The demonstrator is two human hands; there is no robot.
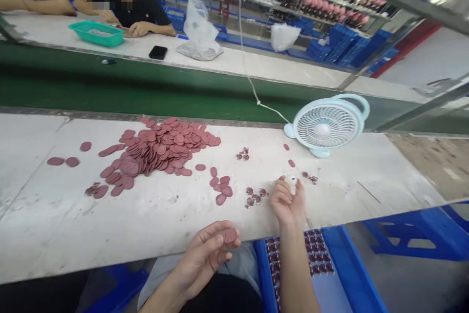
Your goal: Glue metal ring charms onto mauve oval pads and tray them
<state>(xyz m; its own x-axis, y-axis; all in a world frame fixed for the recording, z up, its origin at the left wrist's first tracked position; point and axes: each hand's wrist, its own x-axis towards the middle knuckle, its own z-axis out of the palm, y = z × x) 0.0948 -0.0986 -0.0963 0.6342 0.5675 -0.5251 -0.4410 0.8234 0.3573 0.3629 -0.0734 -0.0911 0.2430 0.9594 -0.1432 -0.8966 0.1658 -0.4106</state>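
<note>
Two hands busy: left hand (208, 249) fingers pinch pink disc (230, 236); right hand (289, 200) fingers grip white piece (292, 179).

Disc pile (161, 149) on surface (110, 220), left of centre. Fan (326, 126) at surface's far right edge. Small parts (255, 196) between pile and fan. Conveyor belt (128, 91) behind surface. Bin (340, 274) below near edge, right.
</note>
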